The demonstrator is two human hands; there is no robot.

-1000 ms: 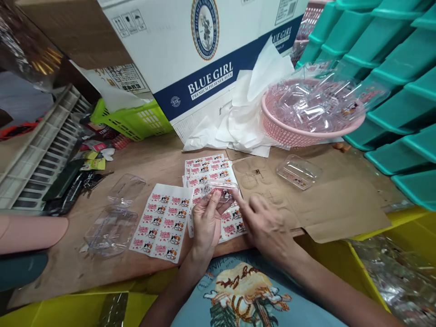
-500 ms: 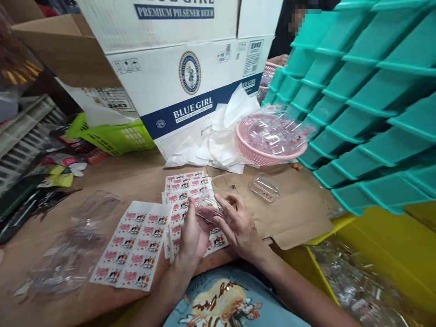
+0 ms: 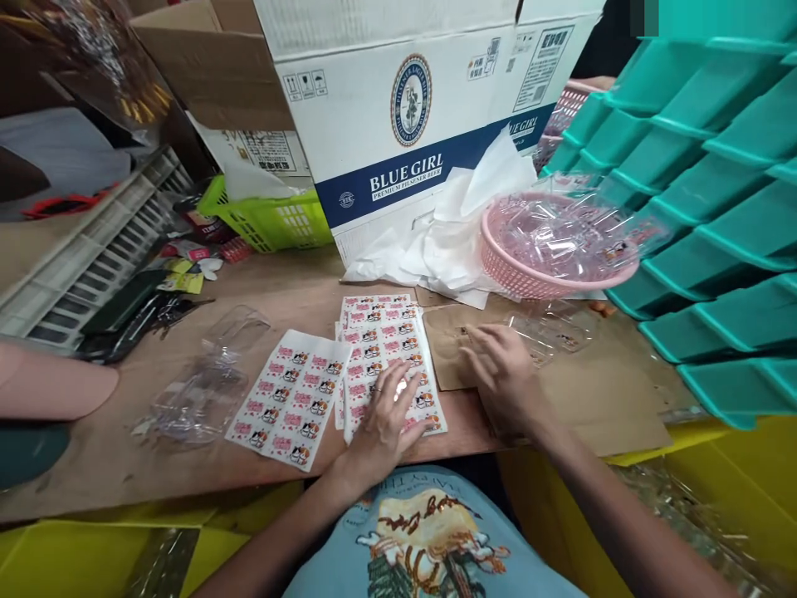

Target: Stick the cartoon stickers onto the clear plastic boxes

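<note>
My left hand [image 3: 389, 415] rests over a stack of sticker sheets [image 3: 379, 332] printed with pink lettering and cartoon cats. Its fingers are spread and it holds nothing that I can see. A single sticker sheet [image 3: 290, 399] lies slightly turned to the left of the stack. Above the brown cardboard [image 3: 598, 407], my right hand [image 3: 507, 374] has its fingers stretched forward, apart and slightly blurred, with nothing visible in them. Just beyond it lie clear plastic boxes [image 3: 564, 332], one with a small sticker. More clear plastic boxes [image 3: 202, 394] are on the table's left.
A pink basket [image 3: 541, 278] full of clear packages stands behind my right hand. Stacked teal bins [image 3: 703, 257] rise at the right. A white beer carton [image 3: 386, 183] and a lime-green basket [image 3: 274, 220] stand at the back. Yellow bins [image 3: 753, 465] flank the table's front.
The small clear box held between both hands has left them. My right hand has moved right, beside the clear boxes; my left hand has opened over the sticker sheets. The view has shifted.
</note>
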